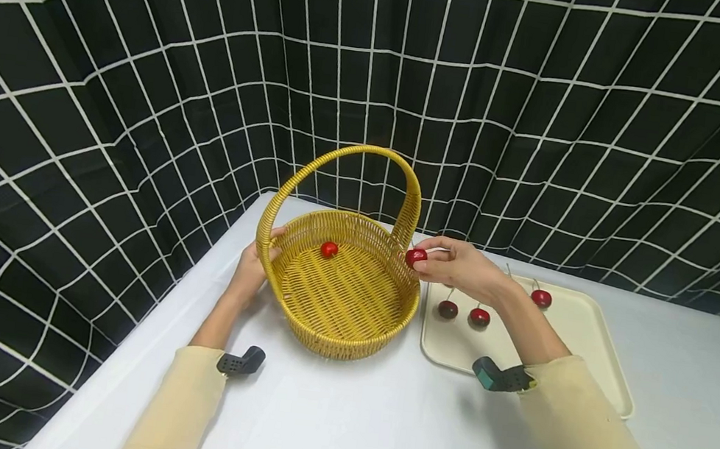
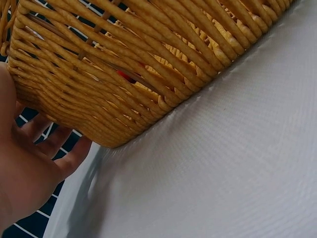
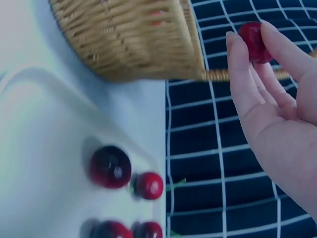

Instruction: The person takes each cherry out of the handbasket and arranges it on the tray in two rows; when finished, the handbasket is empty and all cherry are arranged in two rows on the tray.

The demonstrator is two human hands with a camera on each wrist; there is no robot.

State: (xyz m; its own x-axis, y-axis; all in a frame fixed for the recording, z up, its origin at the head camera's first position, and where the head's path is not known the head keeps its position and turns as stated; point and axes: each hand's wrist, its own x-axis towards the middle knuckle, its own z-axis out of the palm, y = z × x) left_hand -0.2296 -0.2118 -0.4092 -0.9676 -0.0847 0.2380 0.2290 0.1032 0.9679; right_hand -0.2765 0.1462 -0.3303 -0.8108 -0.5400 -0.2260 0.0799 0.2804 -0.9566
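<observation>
A yellow woven basket point(image 1: 340, 341) with a tall arched handle stands on the table, a red cherry point(image 1: 329, 249) lying inside it. At its left side my left hand point(image 1: 251, 271) grips the wall near the handle's base; in the left wrist view its fingers point(image 2: 74, 156) reach along the weave. My right hand point(image 1: 462, 267) pinches another cherry point(image 1: 416, 258) between thumb and fingertips, raised by the basket's right rim. The right wrist view shows this dark red cherry point(image 3: 255, 42) held above the tray side.
To the right of the basket lies a cream tray point(image 1: 592, 355) bearing several cherries with stems, among them a dark one point(image 1: 447, 309) and a red one point(image 1: 541, 298). White cloth point(image 1: 336, 429) covers the table. Black curtain point(image 1: 480, 105) with white grid lines hangs behind and left.
</observation>
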